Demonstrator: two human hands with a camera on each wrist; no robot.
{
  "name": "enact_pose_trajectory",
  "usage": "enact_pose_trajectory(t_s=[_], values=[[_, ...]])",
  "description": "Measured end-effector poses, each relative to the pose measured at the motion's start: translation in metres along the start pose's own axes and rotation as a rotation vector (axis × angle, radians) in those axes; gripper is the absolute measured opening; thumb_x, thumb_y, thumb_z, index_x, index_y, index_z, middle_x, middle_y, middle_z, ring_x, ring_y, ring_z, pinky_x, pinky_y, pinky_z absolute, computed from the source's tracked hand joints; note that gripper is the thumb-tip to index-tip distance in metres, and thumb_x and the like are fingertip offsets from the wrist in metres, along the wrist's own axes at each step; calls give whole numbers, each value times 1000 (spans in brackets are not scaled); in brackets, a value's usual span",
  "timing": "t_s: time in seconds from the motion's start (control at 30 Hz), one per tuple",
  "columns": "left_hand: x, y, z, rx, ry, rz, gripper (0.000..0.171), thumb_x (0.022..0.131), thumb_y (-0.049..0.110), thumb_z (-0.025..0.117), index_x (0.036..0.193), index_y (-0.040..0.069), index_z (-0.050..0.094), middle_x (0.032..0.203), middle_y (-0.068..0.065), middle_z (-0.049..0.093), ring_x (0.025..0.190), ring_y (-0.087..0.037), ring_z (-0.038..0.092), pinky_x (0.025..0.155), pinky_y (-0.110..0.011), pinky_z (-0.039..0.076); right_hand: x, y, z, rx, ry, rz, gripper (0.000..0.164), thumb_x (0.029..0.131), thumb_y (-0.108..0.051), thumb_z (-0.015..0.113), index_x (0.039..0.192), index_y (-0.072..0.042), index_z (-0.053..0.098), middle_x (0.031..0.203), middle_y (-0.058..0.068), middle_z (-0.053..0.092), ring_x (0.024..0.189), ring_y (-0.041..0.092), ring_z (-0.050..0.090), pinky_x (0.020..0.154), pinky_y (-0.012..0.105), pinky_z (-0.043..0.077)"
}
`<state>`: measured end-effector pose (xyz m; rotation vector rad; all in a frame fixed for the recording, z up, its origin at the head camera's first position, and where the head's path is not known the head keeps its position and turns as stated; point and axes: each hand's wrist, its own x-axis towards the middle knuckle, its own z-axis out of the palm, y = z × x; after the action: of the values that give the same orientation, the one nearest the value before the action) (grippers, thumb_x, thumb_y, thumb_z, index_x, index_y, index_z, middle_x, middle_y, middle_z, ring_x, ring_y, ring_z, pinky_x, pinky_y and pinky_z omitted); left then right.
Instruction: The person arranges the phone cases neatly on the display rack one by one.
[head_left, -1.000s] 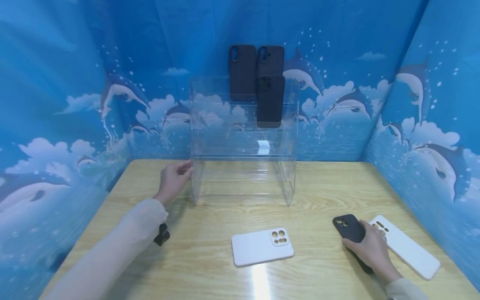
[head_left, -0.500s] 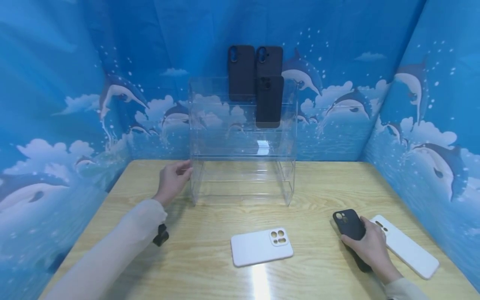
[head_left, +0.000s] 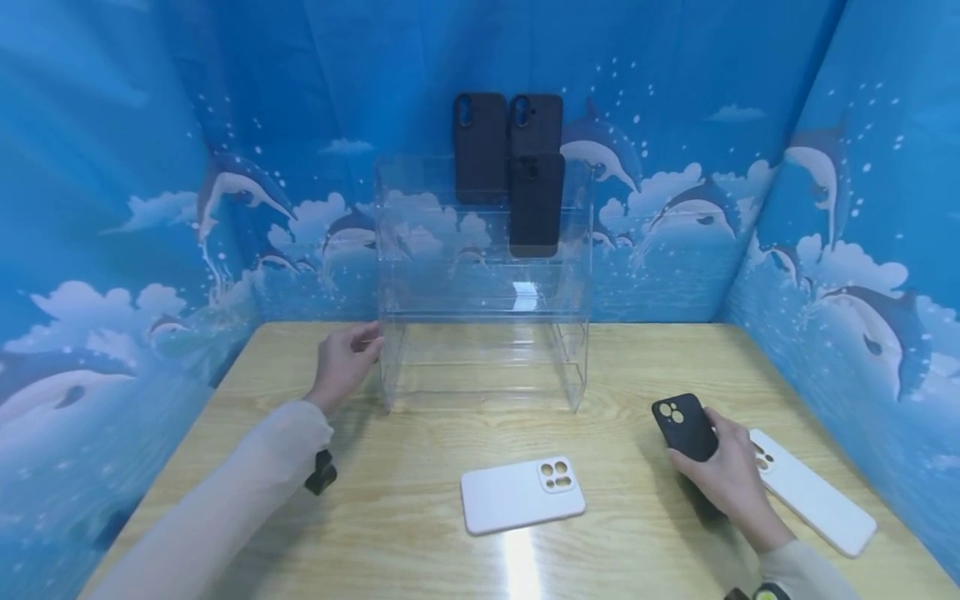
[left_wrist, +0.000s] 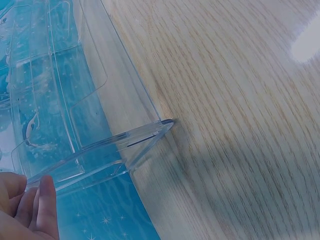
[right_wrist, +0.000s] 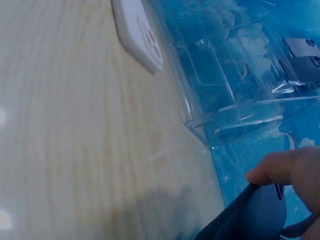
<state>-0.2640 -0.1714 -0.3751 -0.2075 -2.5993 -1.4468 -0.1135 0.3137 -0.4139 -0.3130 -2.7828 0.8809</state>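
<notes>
Through my head feed I saw lightly creased blue sheeting [head_left: 360, 50] on three sides, printed with leaping dolphins [head_left: 251, 196], white clouds [head_left: 78, 300] and pale, foaming water [head_left: 645, 292]. In front of it lay a light wood-grain tabletop [head_left: 630, 358]. A white glare [head_left: 520, 562] streaked its near part, and my left-wrist feed caught a bright patch [left_wrist: 307, 42] on the grain too.
</notes>
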Motion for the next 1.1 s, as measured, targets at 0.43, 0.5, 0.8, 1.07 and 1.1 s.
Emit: enact_pose_trajectory(t_s=[0.43, 0.5, 0.8, 1.07, 1.1], values=[[1, -3, 4, 13, -5, -23, 39, 96, 13, 58, 134, 4, 54, 129, -16, 60, 107, -29, 64, 83, -33, 59, 13, -48, 14, 143, -23, 4, 87, 81, -19, 75, 146, 9, 24, 140, 36, 25, 120, 46, 35, 98, 60, 40], [0, -2, 4, 9, -5, -22, 39, 96, 13, 58, 134, 4, 54, 129, -16, 60, 108, -29, 63, 83, -33, 59, 15, -57, 16, 161, -26, 9, 87, 81, -19, 75, 147, 7, 24, 141, 35, 25, 121, 45, 36, 100, 60, 39], [-1, -1, 2, 6, 8, -3, 38, 96, 13, 58, 133, 4, 54, 129, -16, 60, 106, -29, 64, 83, -34, 59, 27, -92, 23, 257, -11, -10, 89, 82, -20, 75, 149, 2, 22, 142, 29, 27, 124, 40, 36, 99, 55, 42], [-2, 0, 0, 5, 1, 7, 40, 97, 15, 57, 135, 4, 53, 130, -15, 59, 108, -30, 63, 84, -36, 59, 37, -122, 29, 357, 20, -41, 88, 80, -19, 76, 150, -1, 25, 142, 25, 28, 123, 37, 37, 99, 53, 43], [-2, 0, 1, 9, 1, 9, 40, 97, 15, 57, 135, 4, 53, 130, -15, 59, 108, -30, 63, 84, -35, 59, 38, -126, 30, 368, 25, -50, 88, 80, -18, 76, 149, -1, 25, 142, 25, 28, 122, 37, 37, 99, 53, 42]])
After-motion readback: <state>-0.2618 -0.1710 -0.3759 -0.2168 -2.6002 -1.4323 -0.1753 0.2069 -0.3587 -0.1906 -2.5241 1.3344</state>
